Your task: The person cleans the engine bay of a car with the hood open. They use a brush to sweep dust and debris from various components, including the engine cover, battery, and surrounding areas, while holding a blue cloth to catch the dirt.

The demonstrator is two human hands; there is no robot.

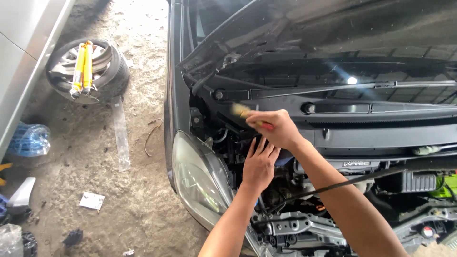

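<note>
Your right hand (278, 127) is clenched around a tool with a red handle (265, 125), whose pale tip, blurred and hard to identify, points toward the rear left corner of the engine bay (304, 190). Your left hand (258, 166) grips nothing; its fingers are stretched out flat and pressed down into the dark gap just behind the headlight (197, 178), so what they touch is hidden in shadow. A thin black prop rod (342, 183) crosses under your right forearm. The raised hood (333, 24) fills the top of the view and is cut off by the frame. On the dirt floor to the left, well apart, a wheel (88, 71) lies flat with two yellow shock absorbers (83, 69) resting on it.
</note>
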